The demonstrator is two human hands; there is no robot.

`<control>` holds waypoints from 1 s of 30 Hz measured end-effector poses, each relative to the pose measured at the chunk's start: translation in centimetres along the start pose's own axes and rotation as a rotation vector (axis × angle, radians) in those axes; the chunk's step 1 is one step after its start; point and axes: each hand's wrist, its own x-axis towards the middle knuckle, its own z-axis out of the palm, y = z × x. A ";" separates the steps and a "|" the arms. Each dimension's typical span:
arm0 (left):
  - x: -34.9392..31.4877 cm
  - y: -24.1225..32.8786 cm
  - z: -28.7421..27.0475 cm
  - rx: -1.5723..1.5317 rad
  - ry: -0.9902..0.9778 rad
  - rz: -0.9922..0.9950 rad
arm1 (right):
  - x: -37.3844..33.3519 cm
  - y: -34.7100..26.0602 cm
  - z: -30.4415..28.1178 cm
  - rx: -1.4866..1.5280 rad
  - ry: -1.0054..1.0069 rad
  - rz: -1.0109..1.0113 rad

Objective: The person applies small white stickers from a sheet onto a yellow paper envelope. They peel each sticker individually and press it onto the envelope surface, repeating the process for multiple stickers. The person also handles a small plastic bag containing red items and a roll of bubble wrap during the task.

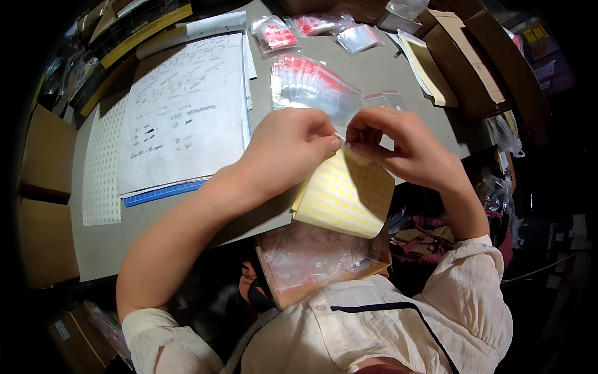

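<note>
A backing sheet of pale yellow round stickers (349, 196) hangs over the table's near edge, bent at its lower end. My left hand (293, 149) pinches its top corner between thumb and forefinger. Close beside it, my right hand (402, 146) is closed in a pinch at the sheet's top edge, and what its fingertips hold is too small to make out. Just beyond my hands lies a fan of clear zip bags (311, 87) with red top strips. Another small zip bag (385, 98) lies behind my right hand, with a little ring-like mark on it.
Below the sheet, an open cardboard box (274, 283) holds clear bags with small white rings. Handwritten papers (184, 118) lie on a blue board (165, 193) at left, beside a dotted white sheet (103, 168). Packs of bags (274, 34) and cartons (467, 56) stand farther back.
</note>
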 end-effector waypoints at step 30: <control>0.4 -0.4 -0.3 0.084 -0.011 -0.064 | 4.8 7.4 -4.5 -0.464 -0.016 0.514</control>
